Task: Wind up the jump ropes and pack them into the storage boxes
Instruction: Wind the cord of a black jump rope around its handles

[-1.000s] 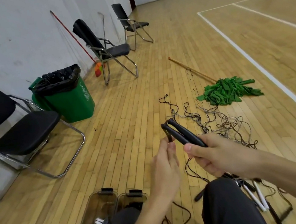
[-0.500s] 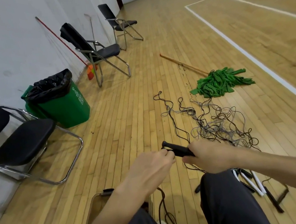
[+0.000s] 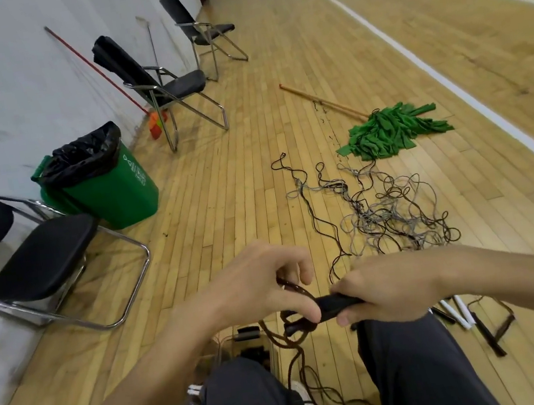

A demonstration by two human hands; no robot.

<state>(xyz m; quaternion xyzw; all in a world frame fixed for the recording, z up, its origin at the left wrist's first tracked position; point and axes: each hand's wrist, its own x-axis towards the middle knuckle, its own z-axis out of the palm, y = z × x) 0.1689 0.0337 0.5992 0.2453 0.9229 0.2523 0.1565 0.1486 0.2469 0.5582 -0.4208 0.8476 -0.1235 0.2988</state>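
Three chairs point(image 3: 41, 256): black folding seats along the wall on the left, well apart from the work.
Bin point(image 3: 112, 194): green, lined with a black bag, standing beside the nearest chair.
Storage boxes point(image 3: 226, 351): clear, on the floor by the person's left knee. The leg hides most of them, and something dark lies inside.
Left hand point(image 3: 261, 290): fingers curled, pinching a loop of the dark cord point(image 3: 298, 360) close to the handles.
Cord: it loops under both hands and trails down between the knees to the floor.
Handles point(image 3: 338, 304): a black pair held together just above the boxes.
Right hand point(image 3: 389, 288): closed around the handles, thumb underneath.
Rope tangle point(image 3: 392, 218): grey and dark cords knotted loosely on the floor ahead. One dark strand appears to run back toward the hands.
Spare handles point(image 3: 460, 313): white and black, on the floor by the right knee.
Mop point(image 3: 390, 132): green head, wooden pole, beyond the tangle.
Step in hand: probably an early turn of the cord round the handles.
Risk: the trailing cord may snag in the tangle, so a pull could drag the heap or tighten a knot.
Risk: a slack pinch would let the loops spring off, and a loose bundle may not fit the box.
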